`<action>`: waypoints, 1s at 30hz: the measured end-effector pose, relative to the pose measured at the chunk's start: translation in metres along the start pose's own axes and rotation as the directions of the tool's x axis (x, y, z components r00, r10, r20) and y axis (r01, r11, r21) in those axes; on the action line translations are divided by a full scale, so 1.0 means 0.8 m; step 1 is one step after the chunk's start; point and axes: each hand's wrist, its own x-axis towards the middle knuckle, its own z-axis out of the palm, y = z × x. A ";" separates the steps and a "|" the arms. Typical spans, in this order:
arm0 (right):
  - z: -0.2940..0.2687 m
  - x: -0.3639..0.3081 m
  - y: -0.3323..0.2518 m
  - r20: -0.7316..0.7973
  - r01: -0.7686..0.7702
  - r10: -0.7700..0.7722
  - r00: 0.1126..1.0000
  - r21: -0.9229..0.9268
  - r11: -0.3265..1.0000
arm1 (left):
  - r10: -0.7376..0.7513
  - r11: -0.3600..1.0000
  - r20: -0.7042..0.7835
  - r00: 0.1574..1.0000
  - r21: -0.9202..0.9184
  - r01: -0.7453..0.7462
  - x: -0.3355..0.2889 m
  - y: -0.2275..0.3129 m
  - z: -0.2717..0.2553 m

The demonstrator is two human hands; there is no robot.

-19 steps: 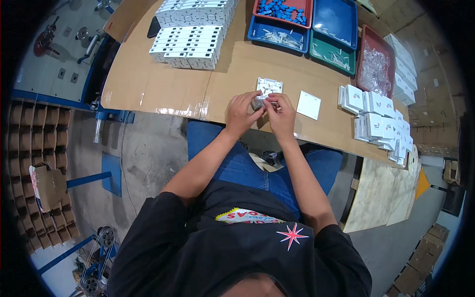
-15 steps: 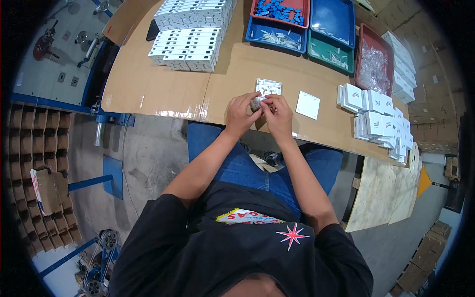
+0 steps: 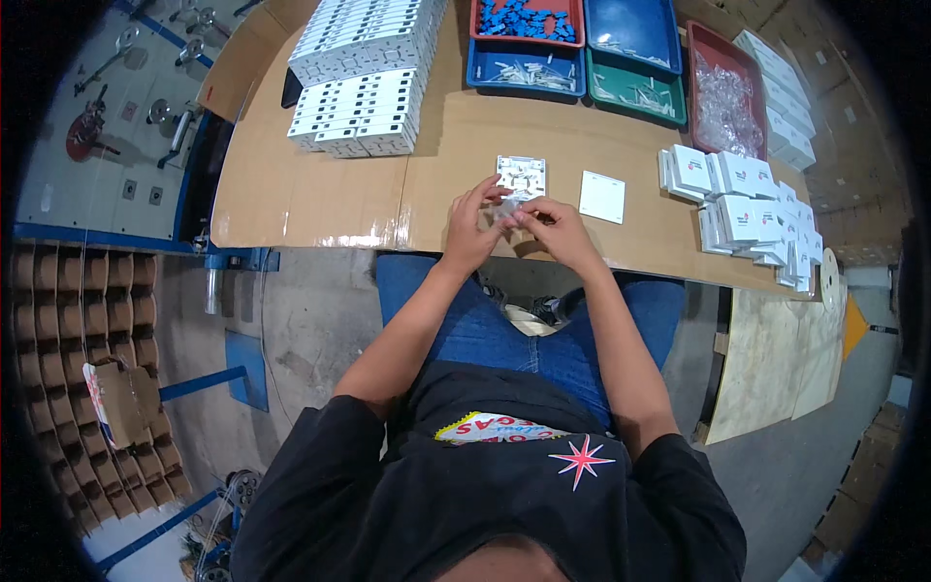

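Note:
My left hand [image 3: 469, 231] and my right hand [image 3: 560, 233] meet at the table's near edge. Their fingertips pinch a small, see-through plastic piece [image 3: 503, 209]; its exact kind is too small to make out. Just beyond the fingers lies a square white frame [image 3: 522, 173] with its detailed, recessed side facing up. Part of its near edge is hidden by my left fingers. To the right of my right hand, a flat white square cover plate [image 3: 602, 197] rests on the cardboard-topped table.
Tall stacks of white frames [image 3: 364, 107] stand at the back left. Bins at the back hold blue parts [image 3: 524, 19], white pins [image 3: 531, 75] and clear plastic pieces [image 3: 725, 109]. Small white packs [image 3: 752, 218] are piled at the right, near the table edge [image 3: 320, 244].
My right hand has turned flatter, its fingers lying more sideways against the left fingertips. The clear piece shows more between them. The whole view has shifted slightly.

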 end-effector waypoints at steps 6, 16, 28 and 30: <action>-0.034 -0.008 -0.030 0.195 -0.118 0.124 0.973 -0.042 0.992 | -0.315 0.846 0.188 0.930 -0.388 0.365 -0.023 0.001 0.012; -0.024 -0.004 0.001 0.027 -0.057 0.053 0.998 0.226 0.972 | -0.431 0.691 0.151 0.890 -0.579 0.433 -0.025 -0.001 0.026; -0.025 0.001 0.011 0.081 -0.152 0.135 0.988 0.275 0.949 | -0.431 0.685 0.186 0.883 -0.570 0.454 -0.024 -0.002 0.025; -0.026 0.000 0.015 0.084 -0.133 0.114 0.990 0.277 0.952 | -0.445 0.687 0.187 0.876 -0.555 0.468 -0.027 -0.008 0.024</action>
